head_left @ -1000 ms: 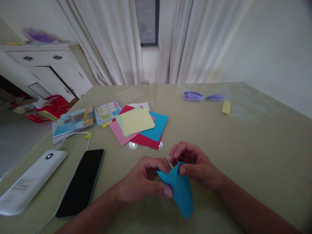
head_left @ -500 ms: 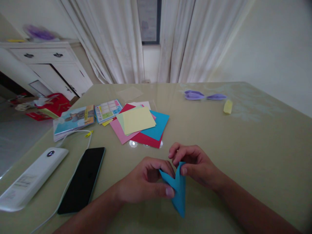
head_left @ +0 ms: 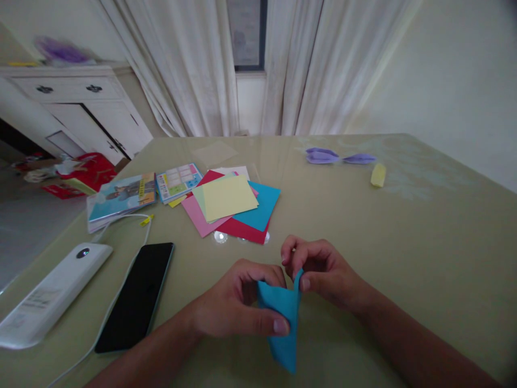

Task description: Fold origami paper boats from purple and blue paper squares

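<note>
A folded piece of blue paper (head_left: pixel 285 345) is held up between my two hands, above the near part of the table. My left hand (head_left: pixel 238 302) grips its left side, thumb across the front face and fingers behind, partly hidden by the sheet. At the upper right corner, my right hand (head_left: pixel 323 267) pinches the raised edge between thumb and forefinger. The paper's lower end comes to a point below the hands.
Colored paper sheets (head_left: pixel 230 198) lie in a loose pile beyond my hands. To the left are booklets (head_left: pixel 123 199), a black phone (head_left: pixel 137 296), a white power bank (head_left: pixel 52 296) and its cable. Purple folded papers (head_left: pixel 322 156) and a yellow folded piece (head_left: pixel 378 175) sit at the far right.
The blue paper has turned, so its front face now shows wider and its V-shaped opening is less marked. Its lower tip has shifted slightly left and down. Both hands stay nearly in place.
</note>
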A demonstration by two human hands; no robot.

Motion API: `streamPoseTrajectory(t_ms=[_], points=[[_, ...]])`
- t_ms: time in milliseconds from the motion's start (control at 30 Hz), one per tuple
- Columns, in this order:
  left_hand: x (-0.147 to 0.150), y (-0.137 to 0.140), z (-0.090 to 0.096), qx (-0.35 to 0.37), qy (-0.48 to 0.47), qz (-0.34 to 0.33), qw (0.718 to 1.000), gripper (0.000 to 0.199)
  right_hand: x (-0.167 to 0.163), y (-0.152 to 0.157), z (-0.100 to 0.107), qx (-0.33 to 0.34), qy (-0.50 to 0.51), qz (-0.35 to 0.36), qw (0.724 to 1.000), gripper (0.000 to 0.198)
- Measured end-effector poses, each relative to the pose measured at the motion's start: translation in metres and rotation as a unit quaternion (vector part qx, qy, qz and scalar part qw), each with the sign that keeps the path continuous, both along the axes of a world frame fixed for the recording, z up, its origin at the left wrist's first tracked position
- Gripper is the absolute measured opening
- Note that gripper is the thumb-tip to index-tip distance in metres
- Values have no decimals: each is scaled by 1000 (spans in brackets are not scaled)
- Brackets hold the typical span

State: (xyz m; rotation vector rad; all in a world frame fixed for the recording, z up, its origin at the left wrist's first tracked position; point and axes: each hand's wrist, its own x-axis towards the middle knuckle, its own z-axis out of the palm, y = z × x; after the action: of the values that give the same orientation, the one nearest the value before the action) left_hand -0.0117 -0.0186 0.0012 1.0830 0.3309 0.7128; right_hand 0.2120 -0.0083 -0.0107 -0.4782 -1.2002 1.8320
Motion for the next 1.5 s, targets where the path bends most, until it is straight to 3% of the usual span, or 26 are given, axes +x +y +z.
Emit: streamPoseTrajectory(t_ms=[333, 467, 567, 700, 800, 1000, 1200, 1500], points=[[-3, -5, -6, -19, -5, 28, 999, 34, -2, -1, 2, -17, -3, 0, 1000, 15], [-11, 0, 0, 102, 9, 105, 989, 49, -2, 0, 0, -17, -2, -1, 1000, 14], [-16, 5, 9, 213, 40, 90, 972, 43, -2, 1, -1, -17, 2, 0, 1000, 14], [-19, 7, 15, 288, 88, 86, 950, 44, -4, 1, 1, -15, 0, 8, 1000, 17], [-20, 8, 12, 309, 102, 100, 940, 45, -3, 1, 2, -12, 1, 11, 1000, 18], [-18, 13, 7, 323, 89, 149, 930, 24, -4, 2, 3, 2, -10, -7, 1000, 23], [-16, 13, 13, 352, 114, 128, 920, 22, -8, 3, 2, -8, -12, -21, 1000, 22], [-16, 13, 12, 419, 134, 184, 879, 15, -8, 3, 2, -27, -37, -2, 999, 26]])
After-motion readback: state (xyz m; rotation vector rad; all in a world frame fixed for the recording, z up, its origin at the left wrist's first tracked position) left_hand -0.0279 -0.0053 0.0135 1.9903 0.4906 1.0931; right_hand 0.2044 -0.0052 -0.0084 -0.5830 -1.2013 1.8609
